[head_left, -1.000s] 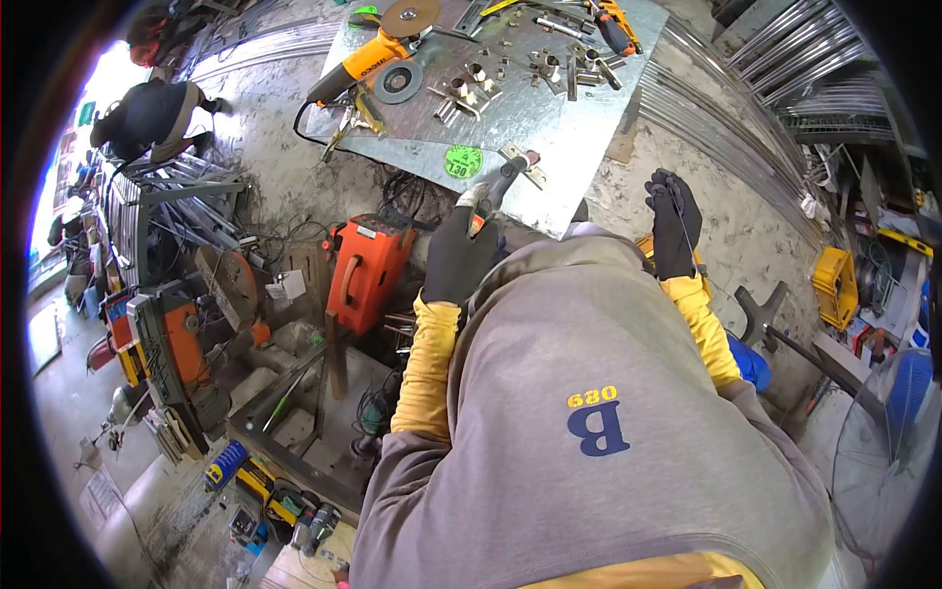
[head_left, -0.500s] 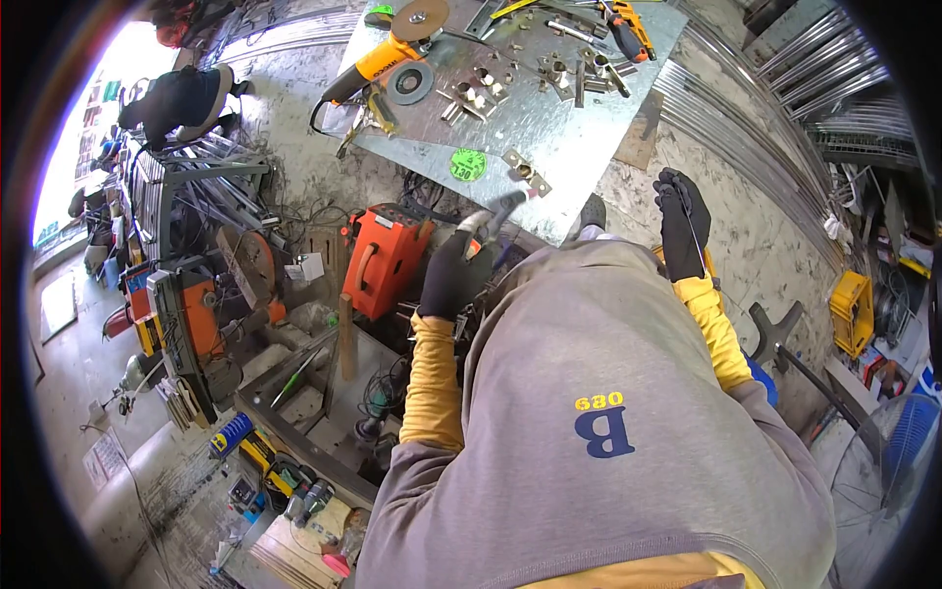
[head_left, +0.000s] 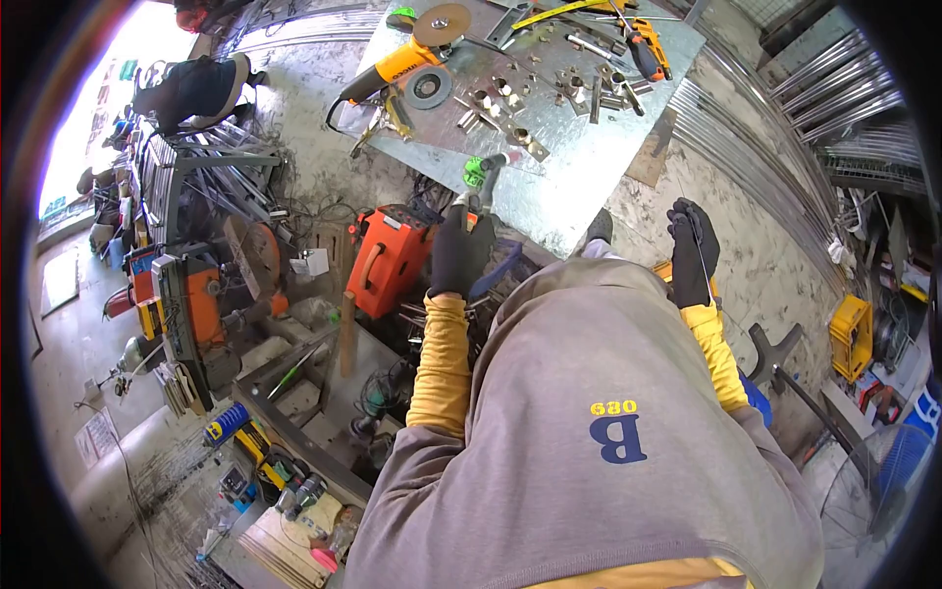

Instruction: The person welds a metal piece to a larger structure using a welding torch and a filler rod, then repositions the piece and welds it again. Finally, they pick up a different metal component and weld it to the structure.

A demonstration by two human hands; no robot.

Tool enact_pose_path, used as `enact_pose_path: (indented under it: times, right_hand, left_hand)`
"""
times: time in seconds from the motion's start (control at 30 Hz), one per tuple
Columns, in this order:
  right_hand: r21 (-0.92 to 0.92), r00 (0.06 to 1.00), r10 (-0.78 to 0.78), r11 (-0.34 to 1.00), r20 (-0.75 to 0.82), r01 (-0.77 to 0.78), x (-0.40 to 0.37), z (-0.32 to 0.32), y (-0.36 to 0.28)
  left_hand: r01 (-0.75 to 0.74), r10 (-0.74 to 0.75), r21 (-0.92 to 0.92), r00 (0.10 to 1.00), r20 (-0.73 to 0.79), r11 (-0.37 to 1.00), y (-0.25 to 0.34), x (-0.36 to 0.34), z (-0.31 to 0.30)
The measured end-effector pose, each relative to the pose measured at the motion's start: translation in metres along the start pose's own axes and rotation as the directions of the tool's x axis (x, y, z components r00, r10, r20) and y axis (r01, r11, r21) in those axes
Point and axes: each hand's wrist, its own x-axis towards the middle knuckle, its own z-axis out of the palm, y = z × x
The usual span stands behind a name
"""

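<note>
My left hand (head_left: 459,247), in a dark glove with pale fingertips, is closed around a grey welding torch (head_left: 494,179). The torch's pinkish nozzle reaches over the metal sheet (head_left: 564,201), partly covering a green sticker (head_left: 475,174). Just beyond the nozzle lies a small metal bracket (head_left: 530,145) with a round ring on it. Off the sheet's right side, my right hand (head_left: 693,245), also gloved, is closed on a thin metal rod (head_left: 699,231) that runs down along the wrist.
On the sheet lie an angle grinder (head_left: 392,69), several small metal fittings (head_left: 599,93), pliers (head_left: 397,116) and a tape measure (head_left: 549,12). An orange machine (head_left: 385,260) stands left of my left hand. Long metal tubes (head_left: 736,147) lie on the right; a yellow crate (head_left: 850,339) sits farther right.
The small bracket has shifted away from me, closer to the other fittings. My left hand and the torch have moved slightly left and forward. My right hand still holds the rod.
</note>
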Motion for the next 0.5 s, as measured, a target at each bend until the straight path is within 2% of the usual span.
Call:
enact_pose_path:
  times: [0.1,0.13,0.17,0.23,0.3,0.4,0.43,0.5]
  right_hand:
    - [-0.040,1.000,-0.024,0.999,-0.006,0.024,-0.001,-0.001,0.004]
    - [-0.024,1.000,-0.019,1.000,-0.007,0.019,-0.002,0.000,0.004]
    - [-0.008,1.000,-0.014,1.000,-0.006,0.013,-0.002,0.001,0.004]
    - [0.001,1.000,-0.017,1.000,0.000,0.017,-0.002,0.005,0.002]
    - [0.043,1.000,-0.002,0.999,0.007,0.001,-0.004,0.007,0.002]
    - [-0.023,0.998,-0.046,0.999,0.034,0.047,-0.006,0.007,-0.001]
    - [-0.023,0.999,-0.044,0.999,0.021,0.045,-0.007,0.005,0.001]
    - [-0.052,0.997,-0.073,0.996,0.019,0.074,-0.008,0.003,0.003]
  left_hand:
    - [-0.032,0.028,0.050,0.997,0.073,0.998,-0.002,0.005,0.004]
    - [0.023,-0.032,0.073,0.992,0.119,0.997,0.001,0.011,0.006]
    - [0.018,-0.026,0.070,0.994,0.110,0.997,0.005,0.018,0.012]
    - [-0.208,0.210,0.144,0.978,0.002,0.967,0.024,0.029,0.023]
    - [-0.204,0.207,0.214,0.978,0.007,0.955,0.043,0.045,0.030]
    - [-0.183,0.201,0.153,0.973,-0.113,0.971,0.062,0.061,0.039]
    - [-0.190,0.207,0.154,0.973,-0.102,0.970,0.061,0.063,0.039]
    - [-0.103,0.092,-0.164,0.993,-0.077,0.981,0.059,0.066,0.033]
